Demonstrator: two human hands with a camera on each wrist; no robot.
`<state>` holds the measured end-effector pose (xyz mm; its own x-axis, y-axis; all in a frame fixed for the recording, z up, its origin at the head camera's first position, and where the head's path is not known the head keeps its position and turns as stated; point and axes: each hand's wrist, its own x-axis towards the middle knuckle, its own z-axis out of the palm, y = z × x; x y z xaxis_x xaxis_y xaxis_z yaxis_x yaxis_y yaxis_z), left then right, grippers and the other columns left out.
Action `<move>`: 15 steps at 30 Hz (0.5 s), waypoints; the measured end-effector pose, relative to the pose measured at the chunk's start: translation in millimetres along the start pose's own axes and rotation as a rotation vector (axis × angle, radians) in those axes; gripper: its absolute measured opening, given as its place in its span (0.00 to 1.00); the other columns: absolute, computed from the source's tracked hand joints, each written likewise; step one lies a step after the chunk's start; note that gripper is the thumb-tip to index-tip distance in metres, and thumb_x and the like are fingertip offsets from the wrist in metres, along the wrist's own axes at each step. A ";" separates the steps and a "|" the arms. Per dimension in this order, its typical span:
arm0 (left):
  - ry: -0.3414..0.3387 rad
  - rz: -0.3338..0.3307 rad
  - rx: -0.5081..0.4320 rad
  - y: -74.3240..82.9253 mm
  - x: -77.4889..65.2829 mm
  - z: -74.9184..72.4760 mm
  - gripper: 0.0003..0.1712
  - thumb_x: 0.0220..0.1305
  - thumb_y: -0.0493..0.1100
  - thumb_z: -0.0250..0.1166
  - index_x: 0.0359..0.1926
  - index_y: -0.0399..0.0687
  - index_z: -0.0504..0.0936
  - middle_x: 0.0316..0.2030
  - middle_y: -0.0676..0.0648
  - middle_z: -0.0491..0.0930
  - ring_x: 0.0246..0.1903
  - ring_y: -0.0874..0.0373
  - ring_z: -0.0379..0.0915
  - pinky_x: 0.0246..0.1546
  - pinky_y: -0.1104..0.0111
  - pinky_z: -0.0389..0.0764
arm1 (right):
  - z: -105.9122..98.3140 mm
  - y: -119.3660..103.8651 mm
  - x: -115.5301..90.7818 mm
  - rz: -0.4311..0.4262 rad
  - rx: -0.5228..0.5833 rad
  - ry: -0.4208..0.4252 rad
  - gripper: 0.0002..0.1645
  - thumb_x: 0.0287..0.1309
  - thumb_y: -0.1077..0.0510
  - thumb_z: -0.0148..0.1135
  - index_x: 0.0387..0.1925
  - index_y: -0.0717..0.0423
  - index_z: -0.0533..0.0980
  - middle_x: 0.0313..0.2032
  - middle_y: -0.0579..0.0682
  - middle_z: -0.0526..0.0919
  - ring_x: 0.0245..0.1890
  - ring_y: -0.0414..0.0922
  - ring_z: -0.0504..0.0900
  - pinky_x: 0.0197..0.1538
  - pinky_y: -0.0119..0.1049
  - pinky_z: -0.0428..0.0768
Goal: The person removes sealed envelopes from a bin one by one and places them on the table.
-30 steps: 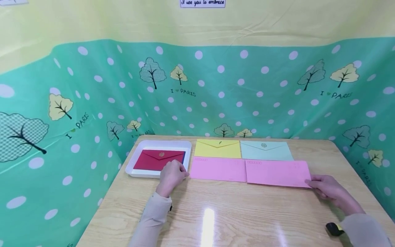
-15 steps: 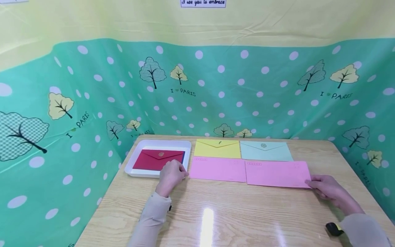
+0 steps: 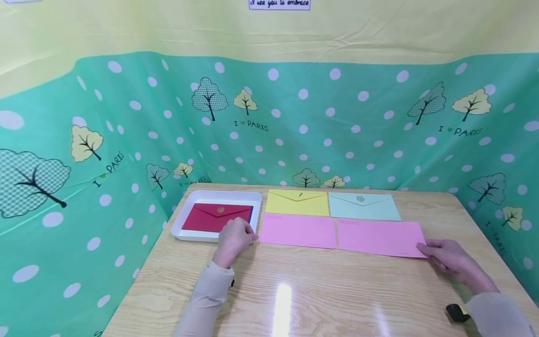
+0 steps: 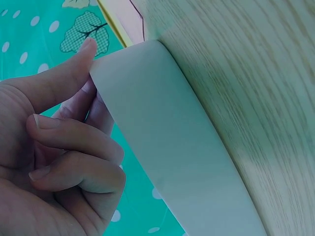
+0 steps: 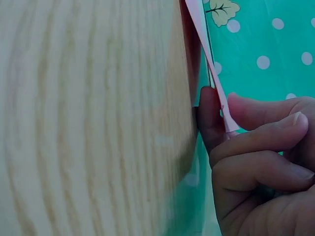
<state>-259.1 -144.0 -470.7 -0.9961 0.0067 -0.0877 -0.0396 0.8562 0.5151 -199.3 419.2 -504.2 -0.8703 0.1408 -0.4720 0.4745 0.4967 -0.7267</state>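
Observation:
In the head view my left hand (image 3: 234,238) is at the front right corner of a white tray (image 3: 178,227). The left wrist view shows thumb and fingers pinching the rim of the tray (image 4: 157,132). A dark red envelope (image 3: 210,218) with a round gold seal lies in it, over the edge of a blue one. My right hand (image 3: 448,259) pinches the lower right corner of a pink envelope (image 3: 381,238). From the right wrist, this pink envelope (image 5: 216,81) appears edge-on between thumb and finger, bent slightly and raised off the table there.
A second pink envelope (image 3: 296,230) lies just left of the held one. Behind them are a yellow envelope (image 3: 296,202) and a pale mint envelope (image 3: 364,207). A patterned green curtain (image 3: 294,140) rises behind the wooden table (image 3: 337,290).
The right pink envelope has slid slightly rightward and toward me, and a narrow gap now shows between the two pink ones. My left hand and the tray stay nearly still.

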 end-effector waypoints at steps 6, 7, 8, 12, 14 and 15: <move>0.003 -0.001 0.003 0.0 0.2 0.0 0.06 0.59 0.43 0.81 0.31 0.47 0.92 0.24 0.52 0.81 0.24 0.54 0.75 0.26 0.64 0.74 | -1.9 -0.8 -1.5 -0.002 -0.022 0.028 0.55 0.76 0.36 0.57 0.75 0.80 0.52 0.22 0.45 0.72 0.23 0.44 0.72 0.29 0.35 0.70; 0.002 -0.002 0.003 0.1 0.2 0.0 0.06 0.59 0.43 0.81 0.31 0.47 0.92 0.24 0.52 0.82 0.24 0.54 0.75 0.26 0.64 0.74 | -1.9 -0.7 -1.6 -0.002 -0.024 0.032 0.55 0.76 0.36 0.56 0.75 0.80 0.52 0.23 0.45 0.73 0.24 0.44 0.73 0.30 0.35 0.70; 0.001 -0.001 0.002 0.2 0.1 0.0 0.06 0.59 0.43 0.81 0.32 0.47 0.92 0.24 0.52 0.82 0.25 0.54 0.75 0.26 0.64 0.74 | -2.1 -0.5 -1.4 -0.005 -0.026 0.038 0.55 0.76 0.36 0.56 0.75 0.80 0.52 0.24 0.46 0.73 0.25 0.44 0.73 0.30 0.35 0.70; -0.003 -0.003 -0.004 -0.1 0.3 0.1 0.06 0.59 0.43 0.81 0.32 0.47 0.92 0.25 0.51 0.82 0.25 0.54 0.75 0.26 0.64 0.74 | -3.0 1.3 -0.8 -0.013 -0.028 0.059 0.54 0.76 0.36 0.56 0.74 0.80 0.54 0.27 0.47 0.75 0.28 0.46 0.74 0.31 0.37 0.71; -0.005 -0.004 -0.006 -0.3 0.5 0.2 0.06 0.59 0.42 0.81 0.32 0.47 0.92 0.25 0.51 0.82 0.25 0.54 0.75 0.26 0.64 0.74 | -3.9 2.4 0.0 -0.018 -0.033 0.065 0.54 0.76 0.36 0.56 0.74 0.80 0.55 0.28 0.48 0.75 0.29 0.47 0.74 0.31 0.37 0.72; -0.005 -0.003 -0.006 -0.5 0.8 0.3 0.06 0.59 0.42 0.81 0.32 0.47 0.92 0.25 0.51 0.82 0.25 0.54 0.75 0.26 0.64 0.74 | -4.3 2.8 0.0 -0.018 -0.035 0.068 0.53 0.76 0.36 0.56 0.74 0.80 0.55 0.29 0.49 0.75 0.30 0.47 0.75 0.31 0.38 0.72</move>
<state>-259.8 -144.2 -471.2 -0.9956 0.0062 -0.0933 -0.0434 0.8534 0.5195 -198.5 424.3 -504.1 -0.8863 0.1890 -0.4228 0.4546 0.5295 -0.7162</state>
